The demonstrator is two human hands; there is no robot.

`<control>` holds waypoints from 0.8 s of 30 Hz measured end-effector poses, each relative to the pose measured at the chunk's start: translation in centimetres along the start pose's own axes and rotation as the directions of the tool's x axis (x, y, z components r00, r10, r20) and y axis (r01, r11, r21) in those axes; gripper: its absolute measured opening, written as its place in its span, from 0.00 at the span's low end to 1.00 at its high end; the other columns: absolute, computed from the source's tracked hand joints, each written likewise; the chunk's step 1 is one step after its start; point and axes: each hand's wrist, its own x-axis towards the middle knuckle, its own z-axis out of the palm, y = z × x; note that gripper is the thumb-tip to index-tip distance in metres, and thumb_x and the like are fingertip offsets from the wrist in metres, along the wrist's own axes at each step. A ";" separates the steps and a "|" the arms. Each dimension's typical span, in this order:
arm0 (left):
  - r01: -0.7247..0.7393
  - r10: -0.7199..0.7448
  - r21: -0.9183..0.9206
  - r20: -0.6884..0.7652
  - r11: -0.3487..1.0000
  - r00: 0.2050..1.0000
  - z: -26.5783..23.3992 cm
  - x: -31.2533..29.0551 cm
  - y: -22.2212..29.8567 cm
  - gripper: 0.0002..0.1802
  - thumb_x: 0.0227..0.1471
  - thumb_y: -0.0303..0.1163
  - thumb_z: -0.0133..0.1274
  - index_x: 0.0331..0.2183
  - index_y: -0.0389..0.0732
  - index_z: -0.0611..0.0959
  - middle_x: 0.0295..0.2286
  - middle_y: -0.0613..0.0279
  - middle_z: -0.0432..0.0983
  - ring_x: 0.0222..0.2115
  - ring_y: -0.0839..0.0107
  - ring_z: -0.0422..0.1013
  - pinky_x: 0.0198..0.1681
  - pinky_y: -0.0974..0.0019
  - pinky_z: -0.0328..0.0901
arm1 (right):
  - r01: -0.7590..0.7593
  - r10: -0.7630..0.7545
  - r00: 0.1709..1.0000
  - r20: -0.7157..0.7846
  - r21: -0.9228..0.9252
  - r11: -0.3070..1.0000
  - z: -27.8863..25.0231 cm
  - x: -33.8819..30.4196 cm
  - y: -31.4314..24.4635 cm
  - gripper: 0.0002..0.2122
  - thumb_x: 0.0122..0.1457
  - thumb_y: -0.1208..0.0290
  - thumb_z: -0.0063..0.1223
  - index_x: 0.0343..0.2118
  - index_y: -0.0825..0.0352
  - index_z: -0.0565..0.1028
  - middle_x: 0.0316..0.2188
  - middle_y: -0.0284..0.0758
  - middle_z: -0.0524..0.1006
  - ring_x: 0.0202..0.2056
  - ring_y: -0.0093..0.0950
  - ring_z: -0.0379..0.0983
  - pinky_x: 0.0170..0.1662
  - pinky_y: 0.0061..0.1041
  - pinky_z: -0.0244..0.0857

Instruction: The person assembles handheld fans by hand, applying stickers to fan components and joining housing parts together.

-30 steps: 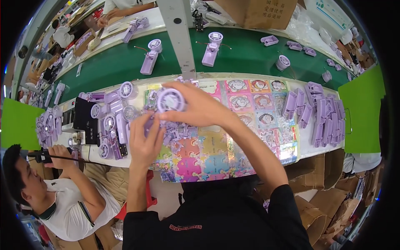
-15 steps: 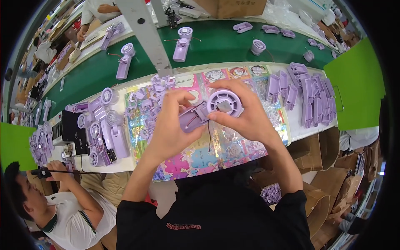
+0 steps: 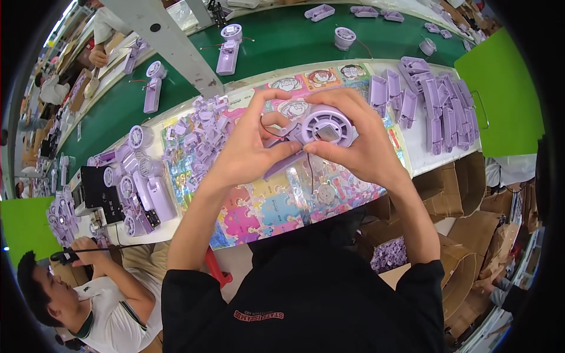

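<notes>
Both my hands hold a pale purple handheld fan above the table. My right hand [image 3: 369,144] wraps round its round fan head [image 3: 341,130], thumb on the near rim beside a small square silvery part in the centre. My left hand [image 3: 242,152] grips the handle shell [image 3: 276,169] where it meets the head; the thumb presses there and the index finger is raised. Much of the handle is hidden by that hand. A thin dark wire [image 3: 311,167] dangles below the head. Beneath lies a colourful printed mat [image 3: 282,209].
Small purple parts [image 3: 200,132] are heaped left of my hands, with fan assemblies [image 3: 141,182] farther left. Handle shells [image 3: 444,112] are stacked at right. A green conveyor belt [image 3: 282,50] carries more fans beyond a metal post [image 3: 170,44]. Another person [image 3: 112,294] sits at left.
My view has shifted slightly. My left thumb has moved to the joint beside the fan head, and the handle is tilted and more covered by my left hand.
</notes>
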 end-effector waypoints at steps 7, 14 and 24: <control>-0.120 0.120 -0.094 -0.007 0.988 0.993 1.3 -0.2 -1.3 0.35 0.47 0.16 0.62 0.53 0.44 0.65 0.34 0.59 0.79 0.37 0.75 0.75 0.39 0.70 0.68 | 0.053 -0.053 0.998 -0.027 0.006 0.999 -0.3 -0.4 0.6 0.28 0.46 0.68 0.73 0.52 0.62 0.75 0.46 0.40 0.75 0.48 0.40 0.73 0.49 0.36 0.69; -0.127 0.125 -0.061 -0.028 0.990 0.992 1.4 -0.1 -0.5 0.34 0.47 0.15 0.63 0.51 0.44 0.65 0.34 0.57 0.78 0.37 0.72 0.76 0.37 0.71 0.69 | -0.036 0.034 0.999 0.021 0.138 0.990 -0.9 -0.3 0.8 0.26 0.47 0.69 0.73 0.50 0.66 0.76 0.46 0.38 0.76 0.47 0.32 0.74 0.49 0.30 0.68; 0.292 -0.242 -0.386 0.175 0.875 0.954 -0.4 1.0 0.9 0.32 0.56 0.26 0.61 0.59 0.41 0.66 0.39 0.50 0.81 0.40 0.70 0.77 0.45 0.67 0.70 | -0.368 0.348 0.930 0.120 0.323 0.872 -1.8 0.3 0.7 0.25 0.53 0.69 0.69 0.53 0.67 0.73 0.42 0.32 0.78 0.43 0.21 0.75 0.46 0.21 0.71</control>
